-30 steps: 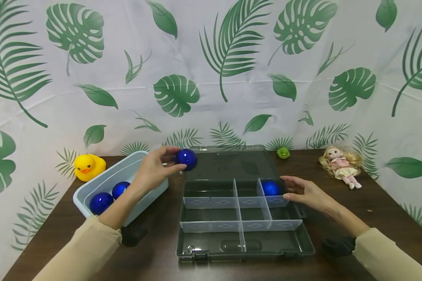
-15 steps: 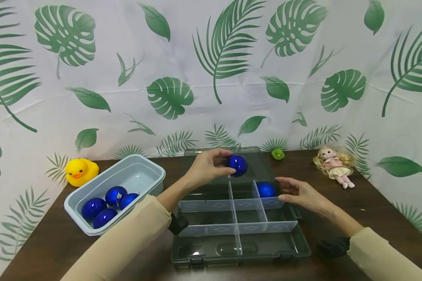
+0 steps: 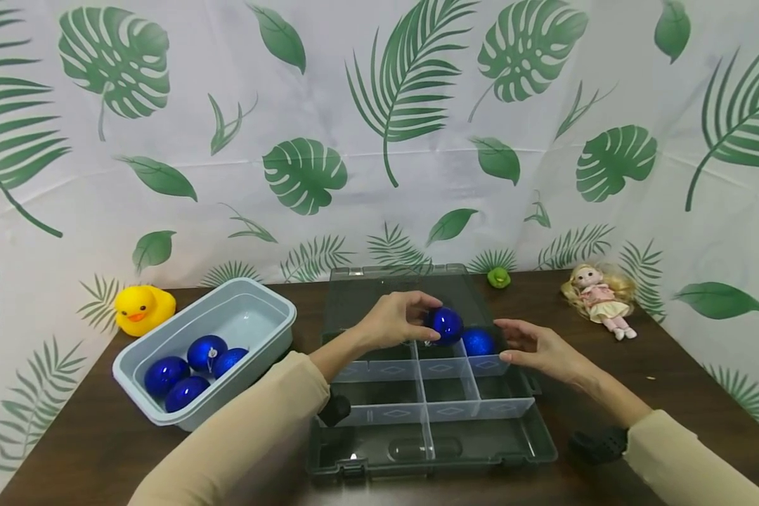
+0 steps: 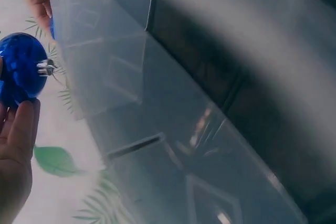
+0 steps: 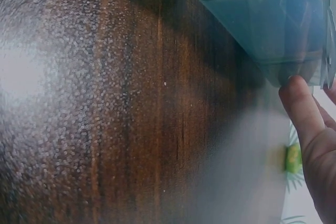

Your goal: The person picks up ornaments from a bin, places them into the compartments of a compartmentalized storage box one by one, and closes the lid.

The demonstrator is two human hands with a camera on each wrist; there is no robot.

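Note:
In my left hand [image 3: 398,322] I pinch a shiny blue Christmas ball [image 3: 448,325] between thumb and fingers, over the back middle compartment of a dark, see-through divider box [image 3: 379,414]. The left wrist view shows this ball's silver cap [image 4: 46,67] and wire loop pointing away from the palm. A glittery blue Christmas ball [image 3: 478,343] sits in the back right compartment. My right hand [image 3: 540,346] is at the box's back right side, fingers extended and spread from the thumb; in the right wrist view, the thumb [image 5: 298,98] touches the box's outer wall.
At left stands a pale blue basin [image 3: 278,330] with several blue balls inside. A yellow duck [image 3: 144,309] sits behind it. The box's lid [image 3: 405,284] lies open toward the wall. A small green toy [image 3: 498,277] and a doll [image 3: 597,295] are at the back right.
My left hand has carried the shiny ball from beside the basin rightward, then lowered it toward the back middle compartment. The right hand has stayed at the box's side. The view shifted slightly.

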